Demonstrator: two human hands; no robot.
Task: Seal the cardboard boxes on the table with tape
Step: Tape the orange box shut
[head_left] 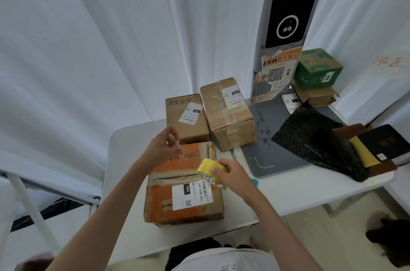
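Right now my right hand point(230, 174), low in the middle of the frame, grips the yellow tape roll point(211, 172) with fingers curled round its rim, holding it just above the orange cardboard box point(177, 184). My left hand point(163, 145) hovers over the far end of that same box, its thumb and fingertips drawn together as if pinching a clear strip of tape pulled from the roll; the strip itself is too faint for me to be sure of.

This orange box sits nearest to me on the white folding table point(124, 159), its top flaps closed along a seam that crosses the middle, with a white shipping label point(192, 195) on the near flap.

Beyond it, toward the centre of the frame, stand two plain brown boxes side by side: the smaller brown box point(187, 115) on the left with handwritten digits and a label on top, and the taller brown box point(228, 113) on the right, already crossed by clear tape.

To the right lies a grey mat point(259, 137), and on it a black bubble mailer point(310, 137). At the upper right a green box point(317, 68) rests on a flat brown carton point(315, 95), beside a pillar bearing a QR-code poster point(277, 75).
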